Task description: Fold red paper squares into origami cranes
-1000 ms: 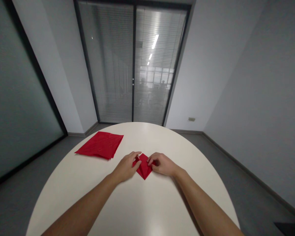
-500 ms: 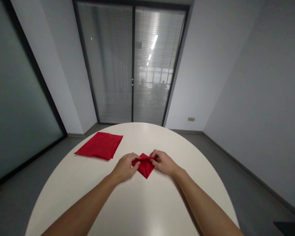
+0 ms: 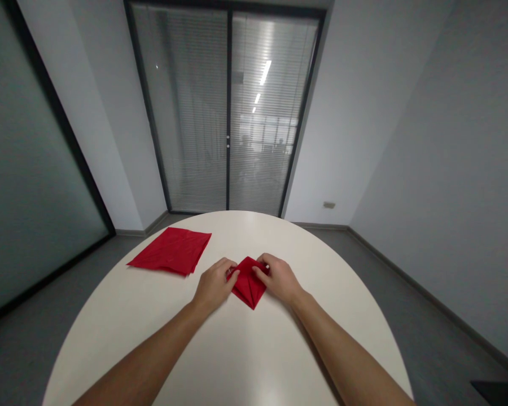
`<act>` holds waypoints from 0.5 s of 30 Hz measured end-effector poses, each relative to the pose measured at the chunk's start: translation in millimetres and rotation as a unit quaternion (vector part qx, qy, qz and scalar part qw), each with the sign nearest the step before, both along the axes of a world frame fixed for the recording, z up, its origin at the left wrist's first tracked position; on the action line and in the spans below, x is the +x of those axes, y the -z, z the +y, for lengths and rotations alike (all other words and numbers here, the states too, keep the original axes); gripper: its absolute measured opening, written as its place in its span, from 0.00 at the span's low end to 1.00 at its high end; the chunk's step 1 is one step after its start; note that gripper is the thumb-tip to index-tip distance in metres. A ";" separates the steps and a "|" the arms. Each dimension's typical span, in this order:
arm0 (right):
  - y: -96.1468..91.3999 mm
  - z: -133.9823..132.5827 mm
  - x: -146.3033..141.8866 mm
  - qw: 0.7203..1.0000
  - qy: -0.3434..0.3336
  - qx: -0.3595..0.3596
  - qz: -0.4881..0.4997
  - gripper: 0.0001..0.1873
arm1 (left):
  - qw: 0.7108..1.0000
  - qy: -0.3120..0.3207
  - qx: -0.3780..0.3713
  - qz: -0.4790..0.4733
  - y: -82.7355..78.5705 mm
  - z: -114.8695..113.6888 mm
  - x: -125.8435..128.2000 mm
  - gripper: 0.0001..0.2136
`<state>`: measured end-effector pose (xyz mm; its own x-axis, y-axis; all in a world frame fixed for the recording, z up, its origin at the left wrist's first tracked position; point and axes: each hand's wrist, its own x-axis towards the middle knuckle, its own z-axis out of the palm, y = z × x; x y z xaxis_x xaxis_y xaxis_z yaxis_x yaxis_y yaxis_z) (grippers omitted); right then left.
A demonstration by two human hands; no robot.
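Observation:
A small folded red napkin lies near the middle of the round white table, its point toward me. My left hand pinches its left edge with curled fingers. My right hand grips its right edge, thumb on top of the red fold. Both hands rest on the tabletop, one on each side of the napkin.
A flat stack of red napkins lies on the table at the far left. Beyond the table stands a glass sliding door with blinds. Grey walls close in on both sides, with grey floor around the table.
My hands lifted and turned over the napkin's top edge, then pressed it down. The folded piece now shows a taller peak at its far side. Both hands shifted slightly away from me.

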<state>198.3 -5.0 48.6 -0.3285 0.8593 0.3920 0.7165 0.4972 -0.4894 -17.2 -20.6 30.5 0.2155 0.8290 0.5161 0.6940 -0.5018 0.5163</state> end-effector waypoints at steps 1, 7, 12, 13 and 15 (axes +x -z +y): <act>-0.7 -0.3 -0.8 1.000 0.008 0.009 0.006 0.04 | 1.000 -0.005 0.000 0.001 -0.1 -0.3 1.3 0.05; 0.0 -0.5 -6.4 0.999 0.014 0.010 0.029 0.01 | 0.999 -0.035 -0.004 -0.012 0.8 0.1 6.1 0.03; 3.7 -1.3 -10.5 0.998 -0.015 -0.015 0.061 0.05 | 0.998 -0.057 -0.012 -0.027 -0.7 -0.1 7.3 0.02; 4.2 -1.1 -10.9 0.997 -0.020 -0.018 0.072 0.07 | 0.998 -0.061 -0.014 -0.030 -0.9 -0.3 7.3 0.02; 5.1 0.0 -10.9 0.995 -0.026 -0.018 0.096 0.13 | 0.997 -0.069 -0.017 -0.035 -0.8 -0.4 7.1 0.01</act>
